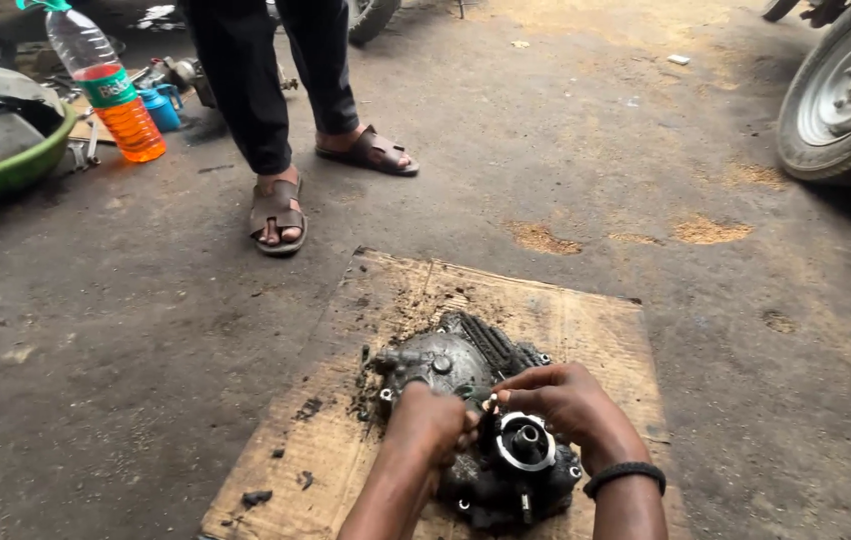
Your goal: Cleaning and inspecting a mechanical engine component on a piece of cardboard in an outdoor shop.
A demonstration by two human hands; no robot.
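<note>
A dirty, oily metal engine casing (466,365) lies on a greasy sheet of cardboard (586,330) on the ground. It has a round opening with a bright ring and a short shaft (526,443). My left hand (433,420) rests on the casing beside that opening, fingers curled. My right hand (558,398), with a black band on the wrist, meets it from the right. Between the fingertips of both hands sits a small pale part (491,403); which hand grips it is unclear.
A person in dark trousers and brown sandals (278,210) stands just beyond the cardboard. At the far left are a plastic bottle of orange liquid (111,90), a small blue container (160,107) and a green basin (6,170) of metal parts. A vehicle wheel (846,90) stands at the right.
</note>
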